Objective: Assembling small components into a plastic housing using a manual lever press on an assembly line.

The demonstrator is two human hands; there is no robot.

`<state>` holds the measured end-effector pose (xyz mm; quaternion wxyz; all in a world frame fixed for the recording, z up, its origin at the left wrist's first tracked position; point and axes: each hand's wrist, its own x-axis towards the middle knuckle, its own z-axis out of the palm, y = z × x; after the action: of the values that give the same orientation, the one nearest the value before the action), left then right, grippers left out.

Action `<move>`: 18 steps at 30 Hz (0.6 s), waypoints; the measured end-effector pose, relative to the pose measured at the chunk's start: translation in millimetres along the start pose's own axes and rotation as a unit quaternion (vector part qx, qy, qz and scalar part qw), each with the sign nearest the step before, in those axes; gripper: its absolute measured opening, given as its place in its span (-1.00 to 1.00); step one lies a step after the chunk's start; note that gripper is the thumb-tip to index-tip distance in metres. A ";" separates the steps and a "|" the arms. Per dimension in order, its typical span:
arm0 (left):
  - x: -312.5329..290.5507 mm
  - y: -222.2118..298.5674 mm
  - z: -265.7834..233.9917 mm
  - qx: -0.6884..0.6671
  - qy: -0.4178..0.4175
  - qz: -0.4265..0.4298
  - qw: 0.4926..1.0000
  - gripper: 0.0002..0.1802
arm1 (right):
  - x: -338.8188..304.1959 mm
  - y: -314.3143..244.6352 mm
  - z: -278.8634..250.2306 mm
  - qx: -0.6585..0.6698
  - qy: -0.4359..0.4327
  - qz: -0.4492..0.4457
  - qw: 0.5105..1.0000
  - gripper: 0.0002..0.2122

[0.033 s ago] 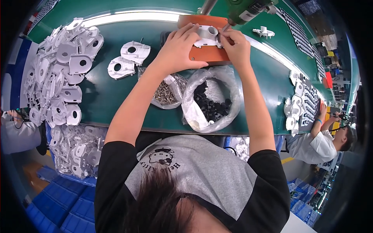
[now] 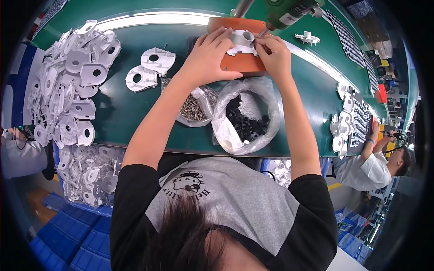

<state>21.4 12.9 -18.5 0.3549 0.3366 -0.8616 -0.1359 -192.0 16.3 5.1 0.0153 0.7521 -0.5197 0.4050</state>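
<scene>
A white plastic housing [image 2: 237, 50] with a round upright collar lies on an orange fixture block [image 2: 244, 63] at the far middle of the bench. My left hand [image 2: 209, 56] holds the housing's left side, fingers bent over its edge and thumb stretched across the block. At the collar's right side, my right hand [image 2: 275, 53] is closed in a pinch; what its fingertips hold is hidden. Just above it hangs a green power driver [image 2: 289, 13], its tip close to the fingers. Nearer me stand a clear bag of screws [image 2: 193, 109] and a bag of small black parts [image 2: 247, 128].
A tall heap of white housings [image 2: 74, 77] covers the bench's left end, with two more housings [image 2: 156, 61] beside it. One white part [image 2: 307, 38] lies far right. Black pegged trays [image 2: 359, 122] and white parts [image 2: 343, 122] stand at right, near a co-worker [image 2: 368, 167].
My right fingertips have shifted very slightly beside the collar. My left hand, the housing and the driver have stayed in place.
</scene>
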 end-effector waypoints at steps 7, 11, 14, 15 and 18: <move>-6.7 4.6 -5.5 0.046 -0.001 0.014 0.999 -0.32 | -2.1 -1.3 -6.7 -0.069 -0.027 -0.075 0.994 -0.88; -8.3 2.7 -8.8 0.043 -0.013 0.031 0.999 -0.29 | -0.1 -13.4 -13.4 -0.133 -0.082 -0.099 0.983 -0.85; -8.2 0.1 -9.4 0.054 -0.024 0.029 0.998 -0.27 | 3.2 -15.9 -18.1 -0.166 -0.106 -0.111 0.974 -0.82; -9.1 -0.6 -10.2 0.053 -0.023 0.027 0.998 -0.27 | 4.0 -17.7 -19.2 -0.159 -0.114 -0.107 0.975 -0.81; -10.4 -1.6 -13.4 -0.002 -0.035 0.011 0.999 -0.27 | -5.7 -38.9 -24.4 -0.219 -0.070 -0.083 0.970 -0.86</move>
<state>37.0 18.8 -15.2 0.3265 0.3209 -0.8770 -0.1456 -176.3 49.4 33.4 0.1765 0.7975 -0.5314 0.2246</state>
